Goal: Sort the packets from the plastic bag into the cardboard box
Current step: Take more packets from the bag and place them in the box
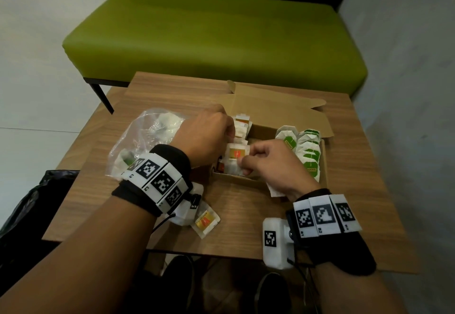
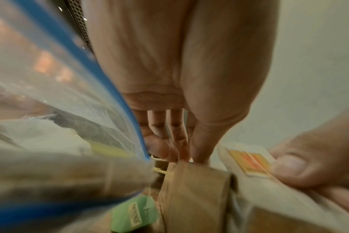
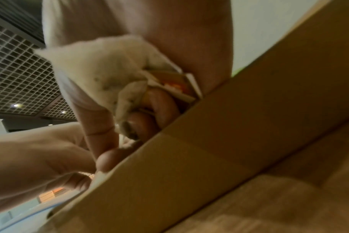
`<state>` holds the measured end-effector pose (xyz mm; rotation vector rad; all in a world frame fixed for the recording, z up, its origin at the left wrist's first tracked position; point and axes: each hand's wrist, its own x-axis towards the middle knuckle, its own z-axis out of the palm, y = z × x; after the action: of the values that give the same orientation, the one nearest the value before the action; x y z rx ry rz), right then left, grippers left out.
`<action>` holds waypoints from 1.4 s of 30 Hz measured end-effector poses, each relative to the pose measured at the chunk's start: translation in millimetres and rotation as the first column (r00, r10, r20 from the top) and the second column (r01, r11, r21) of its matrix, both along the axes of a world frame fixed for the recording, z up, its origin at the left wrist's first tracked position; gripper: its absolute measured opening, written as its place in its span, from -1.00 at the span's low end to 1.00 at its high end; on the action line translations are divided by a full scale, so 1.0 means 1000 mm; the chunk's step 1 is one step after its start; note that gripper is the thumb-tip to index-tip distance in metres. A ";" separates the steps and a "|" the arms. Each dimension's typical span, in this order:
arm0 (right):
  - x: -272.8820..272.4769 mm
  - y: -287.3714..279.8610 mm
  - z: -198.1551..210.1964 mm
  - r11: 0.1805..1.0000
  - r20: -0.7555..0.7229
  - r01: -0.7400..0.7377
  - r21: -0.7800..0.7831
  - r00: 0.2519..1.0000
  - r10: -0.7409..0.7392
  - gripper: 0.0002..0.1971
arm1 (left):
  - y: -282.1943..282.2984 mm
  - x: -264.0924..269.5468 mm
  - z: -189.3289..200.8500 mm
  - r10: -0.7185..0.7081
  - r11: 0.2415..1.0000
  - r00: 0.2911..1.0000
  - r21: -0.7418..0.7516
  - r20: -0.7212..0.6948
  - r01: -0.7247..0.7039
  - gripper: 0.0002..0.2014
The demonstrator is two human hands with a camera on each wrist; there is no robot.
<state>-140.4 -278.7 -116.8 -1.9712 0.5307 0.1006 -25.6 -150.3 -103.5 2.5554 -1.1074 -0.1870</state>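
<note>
An open cardboard box (image 1: 236,178) stands mid-table, with green-labelled packets (image 1: 307,151) in its right row and orange-labelled packets (image 1: 242,122) in its left row. My left hand (image 1: 230,131) reaches over the left row, its fingertips (image 2: 169,154) and thumb gathered on those packets at the box wall (image 2: 193,189). Over the box's near left part, my right hand (image 1: 242,163) pinches an orange-labelled packet (image 1: 236,154), and its thumb (image 2: 289,168) lies on the label. More white packets (image 3: 100,71) are bunched in its palm. The clear plastic bag (image 1: 145,133) lies left of the box with some packets inside.
One loose orange-labelled packet (image 1: 205,221) lies on the wooden table (image 1: 344,165) near the front edge, under my left wrist. A green bench (image 1: 209,35) stands behind the table. A black bag (image 1: 37,202) sits at the left, and a grey wall runs along the right.
</note>
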 end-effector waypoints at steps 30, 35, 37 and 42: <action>-0.003 -0.009 -0.003 0.977 0.104 0.212 0.005 0.972 -0.212 -0.74 | 0.006 0.004 0.004 -0.132 0.990 0.988 0.036 -0.081 0.136 -0.91; -0.006 -0.014 0.004 0.949 0.146 0.262 0.177 0.946 -0.289 -0.84 | 0.014 0.008 0.018 -0.150 0.985 0.962 -0.120 -0.226 0.125 -0.94; -0.007 -0.015 0.007 0.929 0.151 0.266 0.257 0.938 -0.311 -0.82 | 0.016 0.009 0.024 -0.154 0.977 0.956 -0.185 -0.248 0.109 -0.94; -0.007 -0.011 0.002 0.927 0.172 0.220 0.305 0.944 -0.281 -0.73 | 0.015 0.005 0.034 -0.174 0.959 0.961 -0.261 -0.215 0.115 -0.94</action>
<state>-147.0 -289.9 -114.7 -1.5979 0.5894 -0.1868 -20.5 -134.9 -69.9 2.1706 -1.1476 -0.3571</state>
